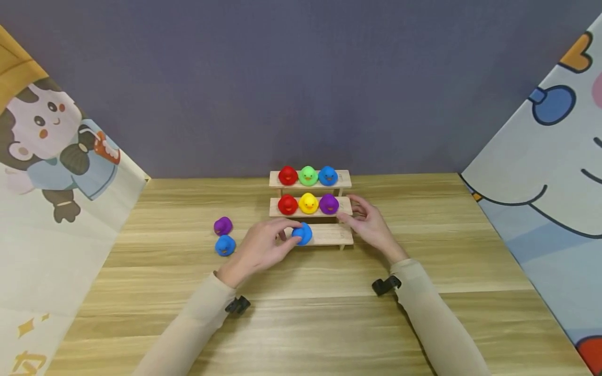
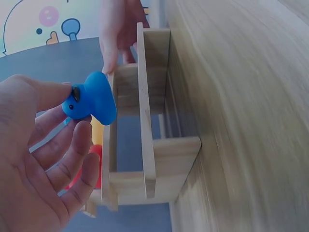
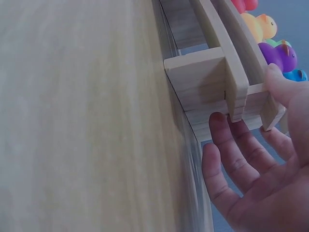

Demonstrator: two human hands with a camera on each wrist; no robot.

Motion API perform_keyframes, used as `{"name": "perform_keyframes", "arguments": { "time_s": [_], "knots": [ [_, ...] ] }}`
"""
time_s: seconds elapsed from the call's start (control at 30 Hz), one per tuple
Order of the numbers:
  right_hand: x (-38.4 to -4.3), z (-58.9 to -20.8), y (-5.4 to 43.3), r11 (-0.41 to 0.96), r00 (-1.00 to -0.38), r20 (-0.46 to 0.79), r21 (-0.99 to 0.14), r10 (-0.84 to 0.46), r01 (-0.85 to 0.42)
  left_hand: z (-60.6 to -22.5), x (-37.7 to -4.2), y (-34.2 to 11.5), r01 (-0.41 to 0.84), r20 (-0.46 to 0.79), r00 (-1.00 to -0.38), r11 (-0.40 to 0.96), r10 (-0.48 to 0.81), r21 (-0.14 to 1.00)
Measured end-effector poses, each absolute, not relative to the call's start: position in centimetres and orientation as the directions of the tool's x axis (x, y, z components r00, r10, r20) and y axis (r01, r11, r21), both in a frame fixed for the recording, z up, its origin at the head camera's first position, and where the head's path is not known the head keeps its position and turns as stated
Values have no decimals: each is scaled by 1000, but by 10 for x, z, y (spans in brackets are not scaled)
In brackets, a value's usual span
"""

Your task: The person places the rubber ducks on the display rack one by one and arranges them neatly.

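Note:
My left hand (image 1: pixel 263 245) pinches a blue rubber duck (image 1: pixel 302 234) between thumb and fingers, over the left part of a small wooden stand's lowest tier (image 1: pixel 329 235). In the left wrist view the duck is tipped sideways, apart from the planks. My right hand (image 1: pixel 371 224) holds the right end of the middle tier (image 1: pixel 345 205), thumb at the front and index finger behind; its other fingers are loosely bent. Beside that thumb sits a purple duck (image 1: pixel 328 204), with a yellow duck (image 1: pixel 308 203) and a red duck (image 1: pixel 288 204) to its left.
On the top tier (image 1: pixel 345 179) stand red (image 1: pixel 288 176), green (image 1: pixel 308 176) and blue (image 1: pixel 327 176) ducks. Left of my left hand, another purple duck (image 1: pixel 223 226) and blue duck (image 1: pixel 225 245) lie on the wooden table (image 1: pixel 301 324). A grey wall (image 1: pixel 301 89) rises behind the stand.

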State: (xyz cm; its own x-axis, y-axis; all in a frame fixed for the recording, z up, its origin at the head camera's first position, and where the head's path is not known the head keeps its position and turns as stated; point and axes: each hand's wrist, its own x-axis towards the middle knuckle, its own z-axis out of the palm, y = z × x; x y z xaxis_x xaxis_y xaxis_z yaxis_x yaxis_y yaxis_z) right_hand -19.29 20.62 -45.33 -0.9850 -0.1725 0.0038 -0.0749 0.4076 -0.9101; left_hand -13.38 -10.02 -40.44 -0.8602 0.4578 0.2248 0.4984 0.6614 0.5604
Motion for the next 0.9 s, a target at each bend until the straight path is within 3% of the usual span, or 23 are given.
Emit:
{"name": "perform_keyframes", "arguments": {
  "time_s": [0.9],
  "knots": [
    [-194, -454, 207, 386, -985, -16, -921, -169, -51, -415, -144, -61, 451, 195, -879, 630, 434, 631]
  ]
}}
